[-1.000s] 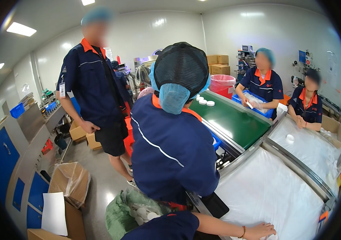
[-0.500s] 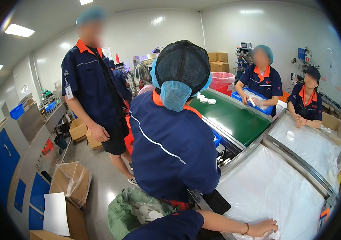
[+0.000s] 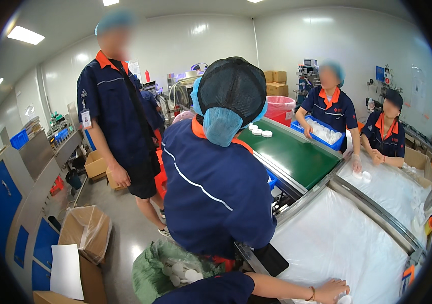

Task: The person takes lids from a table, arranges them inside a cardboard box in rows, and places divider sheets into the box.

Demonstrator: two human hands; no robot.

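Your hand (image 3: 331,291) rests on the white-sheeted counter (image 3: 337,243), fingers curled around a small white cap (image 3: 344,299) at the frame's bottom edge; grip partly cut off.

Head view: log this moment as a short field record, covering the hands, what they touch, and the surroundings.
Left hand: not in view
Right hand: reaching across the white plastic-covered table, on a small white round piece; grip unclear
Directly ahead: co-worker in navy uniform and hair net, back turned
Conveyor: green belt carrying white round caps
Floor, left: green sack of white caps, cardboard box
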